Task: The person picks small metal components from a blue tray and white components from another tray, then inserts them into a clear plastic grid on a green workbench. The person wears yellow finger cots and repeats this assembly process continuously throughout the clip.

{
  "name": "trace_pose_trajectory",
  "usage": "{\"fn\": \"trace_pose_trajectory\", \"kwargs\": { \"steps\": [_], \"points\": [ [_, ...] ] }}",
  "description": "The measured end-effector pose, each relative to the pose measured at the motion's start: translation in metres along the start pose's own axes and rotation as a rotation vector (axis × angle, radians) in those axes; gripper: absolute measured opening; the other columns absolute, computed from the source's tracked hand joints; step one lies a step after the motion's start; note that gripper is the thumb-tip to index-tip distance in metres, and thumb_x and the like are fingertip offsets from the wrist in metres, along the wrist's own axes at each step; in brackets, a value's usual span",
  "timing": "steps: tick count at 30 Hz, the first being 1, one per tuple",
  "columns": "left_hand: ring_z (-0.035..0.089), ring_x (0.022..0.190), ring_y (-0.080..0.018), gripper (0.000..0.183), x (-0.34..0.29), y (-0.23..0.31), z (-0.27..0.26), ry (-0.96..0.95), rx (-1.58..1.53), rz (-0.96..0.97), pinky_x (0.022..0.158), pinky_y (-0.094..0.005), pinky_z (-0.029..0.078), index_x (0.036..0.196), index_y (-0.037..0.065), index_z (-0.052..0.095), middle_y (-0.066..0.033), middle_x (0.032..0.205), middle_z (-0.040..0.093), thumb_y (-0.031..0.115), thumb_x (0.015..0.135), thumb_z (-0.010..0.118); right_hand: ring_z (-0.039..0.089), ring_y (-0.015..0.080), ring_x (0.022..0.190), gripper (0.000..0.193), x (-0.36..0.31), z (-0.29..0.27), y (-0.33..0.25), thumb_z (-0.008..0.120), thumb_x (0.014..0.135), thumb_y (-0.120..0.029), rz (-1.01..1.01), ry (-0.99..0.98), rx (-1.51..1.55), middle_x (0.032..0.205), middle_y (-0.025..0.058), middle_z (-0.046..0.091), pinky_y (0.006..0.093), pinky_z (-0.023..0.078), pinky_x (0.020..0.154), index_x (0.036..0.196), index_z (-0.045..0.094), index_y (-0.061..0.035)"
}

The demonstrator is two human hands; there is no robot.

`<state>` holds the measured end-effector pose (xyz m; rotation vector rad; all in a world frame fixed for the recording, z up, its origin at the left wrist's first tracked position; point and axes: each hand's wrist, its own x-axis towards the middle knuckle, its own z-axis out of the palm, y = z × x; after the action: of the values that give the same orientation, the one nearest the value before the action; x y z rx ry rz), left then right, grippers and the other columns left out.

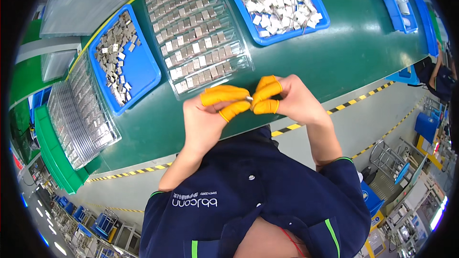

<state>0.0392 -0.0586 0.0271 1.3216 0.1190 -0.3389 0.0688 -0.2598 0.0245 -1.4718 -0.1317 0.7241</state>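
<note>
Yellow finger cots cover the fingertips of both my hands, which meet just over the near edge of the green table. My left hand and my right hand pinch a small metal connector from either side; only a bit of it shows between the fingers. Beyond my left hand lies a clear plastic blister tray, filled with rows of silver and white connectors. Left of it, a blue tray holds a loose heap of metal connectors. A second blue tray, farther off, is heaped with white pieces.
Stacked clear trays stand at the left by a green bin. Clear plastic sheets lie at the far left. More blue bins sit at the far right. A person is beyond the table's right end.
</note>
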Motion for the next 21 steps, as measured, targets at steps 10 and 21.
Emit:
{"fn": "trace_pose_trajectory", "kwargs": {
  "steps": [10, 21],
  "points": [
    [0.065, 0.089, -0.0169, 0.029, 0.003, -0.004, 0.002, 0.055, 0.098, -0.024, 0.083, -0.0277, 0.052, 0.105, -0.004, 0.064, -0.0106, 0.100, 0.066, -0.005, 0.077, 0.068, 0.055, 0.0243, 0.073, 0.017, -0.002, 0.006, -0.018, 0.073, 0.068, -0.005, -0.113, 0.148, -0.577, 0.079, 0.0098, 0.061, 0.0340, 0.045, 0.068, 0.085, 0.070, -0.0037],
    [0.064, 0.082, -0.0166, 0.046, 0.021, 0.005, -0.007, 0.231, -0.122, 0.050, 0.076, -0.0265, 0.052, 0.123, -0.004, 0.050, -0.0104, 0.091, 0.064, -0.005, 0.080, 0.065, 0.056, 0.0231, 0.083, 0.028, 0.020, 0.030, -0.004, 0.070, 0.056, -0.004, -0.884, 0.660, -0.923, 0.086, 0.0019, 0.063, 0.0341, 0.044, 0.073, 0.084, 0.070, -0.0098]
  ]
}}
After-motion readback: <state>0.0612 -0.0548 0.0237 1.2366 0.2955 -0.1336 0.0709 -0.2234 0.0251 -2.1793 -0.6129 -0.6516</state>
